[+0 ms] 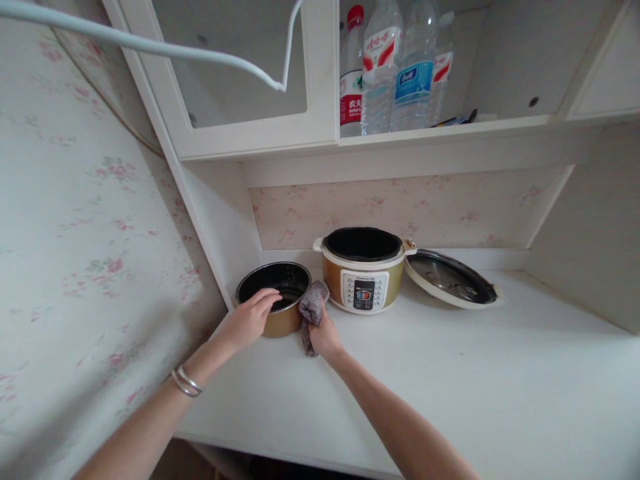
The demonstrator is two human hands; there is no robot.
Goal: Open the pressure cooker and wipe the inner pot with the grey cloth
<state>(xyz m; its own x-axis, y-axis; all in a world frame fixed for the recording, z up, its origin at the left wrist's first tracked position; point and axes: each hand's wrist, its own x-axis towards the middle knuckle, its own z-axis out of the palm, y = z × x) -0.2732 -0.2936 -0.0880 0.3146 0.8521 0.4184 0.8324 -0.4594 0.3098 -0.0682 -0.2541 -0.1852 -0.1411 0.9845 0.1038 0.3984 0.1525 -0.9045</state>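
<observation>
Inner pot: the gold-sided, dark-lined cooker pot (283, 325) stands upright on the white countertop (450, 387), at 9 o'clock from the multicooker body (333, 279).
Left hand: the left hand (250, 317) reaches in over the pot's rim from 7 o'clock, fingers bent and pressed together, tips above the opening; whether they pinch the rim I cannot tell.
Wrist: two silver bangles (187, 381) circle the left wrist.
Right hand: at the pot's 4 o'clock, the right hand (326, 335) has its fingers closed around a bunched grey-brown cloth (314, 303); some fingers are hidden.
Cloth: at the pot's 3 o'clock, against its side, one end hanging down.
Multicooker: uncovered, dark inside, its control panel (364, 291) facing 6 o'clock.
Lid: the round lid (453, 277) lies tilted, underside up, at the multicooker's 3 o'clock.
Shelf: four plastic bottles (383, 73) stand above, towards 12 o'clock.
</observation>
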